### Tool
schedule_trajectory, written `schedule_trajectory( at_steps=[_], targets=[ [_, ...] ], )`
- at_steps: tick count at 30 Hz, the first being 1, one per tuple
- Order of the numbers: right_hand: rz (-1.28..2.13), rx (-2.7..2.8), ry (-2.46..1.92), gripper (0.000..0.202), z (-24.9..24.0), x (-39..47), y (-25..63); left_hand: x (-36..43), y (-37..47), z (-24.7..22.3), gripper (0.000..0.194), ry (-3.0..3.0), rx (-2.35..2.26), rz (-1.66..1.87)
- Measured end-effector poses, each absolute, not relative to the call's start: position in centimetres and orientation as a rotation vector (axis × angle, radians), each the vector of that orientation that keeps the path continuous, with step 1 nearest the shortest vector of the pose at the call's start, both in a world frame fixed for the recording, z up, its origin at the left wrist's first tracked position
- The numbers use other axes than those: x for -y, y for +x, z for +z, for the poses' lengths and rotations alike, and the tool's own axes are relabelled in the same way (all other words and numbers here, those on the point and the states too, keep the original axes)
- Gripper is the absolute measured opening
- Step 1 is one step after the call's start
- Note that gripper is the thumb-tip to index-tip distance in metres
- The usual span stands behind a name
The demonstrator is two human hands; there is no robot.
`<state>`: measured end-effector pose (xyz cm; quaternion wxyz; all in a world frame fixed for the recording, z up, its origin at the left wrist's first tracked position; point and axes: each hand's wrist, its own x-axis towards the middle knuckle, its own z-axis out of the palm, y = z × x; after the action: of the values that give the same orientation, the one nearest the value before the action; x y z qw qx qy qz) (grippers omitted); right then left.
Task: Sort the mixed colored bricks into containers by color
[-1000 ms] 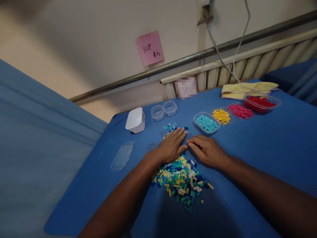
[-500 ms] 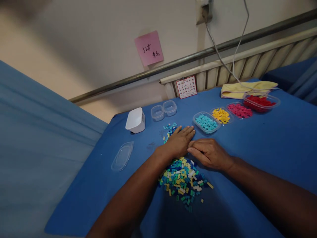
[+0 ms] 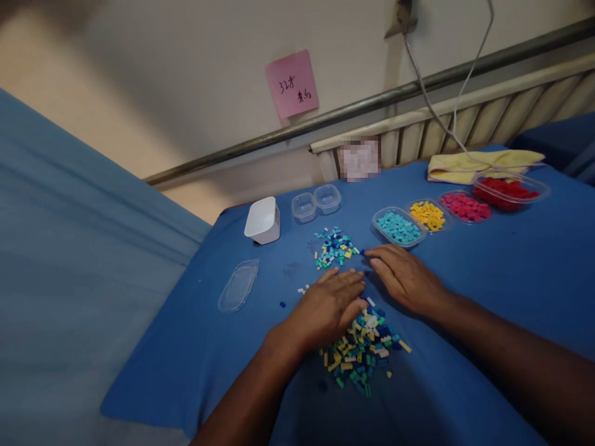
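A mixed pile of small building bricks (image 3: 367, 347), yellow, white, green and blue, lies on the blue cloth close to me. My left hand (image 3: 328, 303) rests palm down over its far left edge, fingers stretched out and thumb on the bricks. Beyond it is a smaller brick group (image 3: 333, 249), mostly light and dark blue with some yellow and white. To the right, my right hand (image 3: 403, 277) is low on the cloth with fingers extended. Its fingertips are at a dark blue brick (image 3: 363, 252) beside the smaller group; whether they touch it I cannot tell.
Clear tubs hold light blue bricks (image 3: 397, 228), yellow bricks (image 3: 427, 215), pink bricks (image 3: 465, 206) and red pieces (image 3: 509, 189). A white tub (image 3: 263, 221), joined clear cups (image 3: 304, 209) and a clear lid (image 3: 238, 286) stand left. A yellow cloth (image 3: 483, 166) lies near the radiator (image 3: 437, 118).
My left hand has drawn back toward me onto the near pile, uncovering the smaller group. My right hand has parted from it, and its curled fingers have straightened. The view has shifted slightly.
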<state>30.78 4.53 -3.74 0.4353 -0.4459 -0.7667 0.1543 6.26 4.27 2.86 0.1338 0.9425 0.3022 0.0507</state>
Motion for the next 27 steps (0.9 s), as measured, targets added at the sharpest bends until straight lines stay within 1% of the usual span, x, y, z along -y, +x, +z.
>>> schedule_trajectory(
  at_steps=[3, 5, 10, 14, 17, 22, 24, 27],
  targets=[
    [0.339, 2.022, -1.16, 0.046, -5.1, -5.2, 30.0, -5.7, 4.6, 2.3, 0.044, 2.73, -1.125, 0.274],
    [0.338, 2.074, -1.175, 0.049, -5.6, -5.4, 29.8, -7.0, 3.9, 1.6, 0.041, 2.716, -1.257, 0.372],
    [0.416, 2.034, -1.088, 0.038, -4.6, -4.9, 30.8, -8.7, 2.7, 0.2, 0.034, 2.569, -1.431, 0.675],
    [0.531, 1.97, -1.029, 0.034, -3.7, -4.4, 31.2, -8.3, 2.5, 0.1, 0.03, 2.594, -1.361, 0.651],
    [0.47, 1.978, -1.085, 0.036, -3.9, -4.7, 31.0, -8.2, 2.7, 0.1, 0.038, 2.621, -1.324, 0.577],
    [0.369, 2.153, -1.062, 0.051, -4.9, -5.5, 30.5, -8.6, 3.0, -0.4, 0.059, 2.614, -1.255, 0.5],
    [0.338, 2.211, -1.069, 0.054, -5.1, -5.6, 30.2, -8.8, 3.0, -0.6, 0.062, 2.602, -1.248, 0.5],
    [0.3, 2.273, -1.063, 0.056, -5.1, -5.8, 29.8, -9.0, 3.0, -0.6, 0.061, 2.572, -1.251, 0.528]
  ],
)
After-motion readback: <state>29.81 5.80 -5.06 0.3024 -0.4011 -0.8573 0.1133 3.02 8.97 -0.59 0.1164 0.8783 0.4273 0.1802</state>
